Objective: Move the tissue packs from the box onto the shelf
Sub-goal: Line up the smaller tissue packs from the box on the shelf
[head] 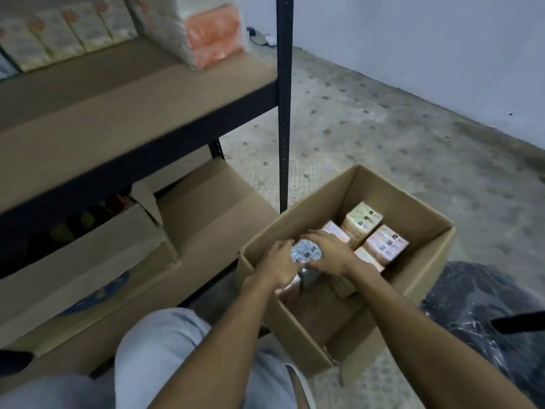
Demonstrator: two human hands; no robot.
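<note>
An open cardboard box [413,208] stands on the floor in front of me. Inside it stand several tissue packs, among them a pale yellow one [363,219] and a pink one [386,242] at the far side. Both hands reach into the box. My left hand [278,265] and my right hand [330,250] grip a silvery blue tissue pack [305,252] from either side, its top showing between them. The brown shelf board [118,113] lies to the upper left, with a row of tissue packs [59,39] at its back.
A large wrapped bundle with an orange panel [206,33] sits on the shelf near the black upright post [284,113]. Cardboard boxes [191,231] fill the space under the shelf. A dark plastic bag [486,320] lies right of the box. My knee [165,349] is below.
</note>
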